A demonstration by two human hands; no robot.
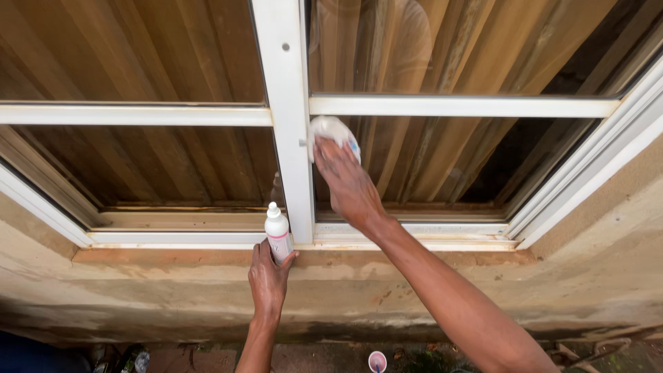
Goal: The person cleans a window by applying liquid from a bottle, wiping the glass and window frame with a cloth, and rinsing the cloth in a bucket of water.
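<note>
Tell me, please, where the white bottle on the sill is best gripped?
Around its straight body, from the near side, as the left hand grips it now: the white bottle stands upright against the window frame, so its far side is blocked and the cap is narrow.

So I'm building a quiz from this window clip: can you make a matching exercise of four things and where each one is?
Things:
1. left hand
2. right hand
3. white cloth
4. small pink-and-white cup

Places:
A. on the ground below the wall
B. holding the white bottle at the sill
C. pressed against the pane beside the centre bar
D. bunched under the fingertips

Pairs: 1-B, 2-C, 3-D, 4-A
</note>
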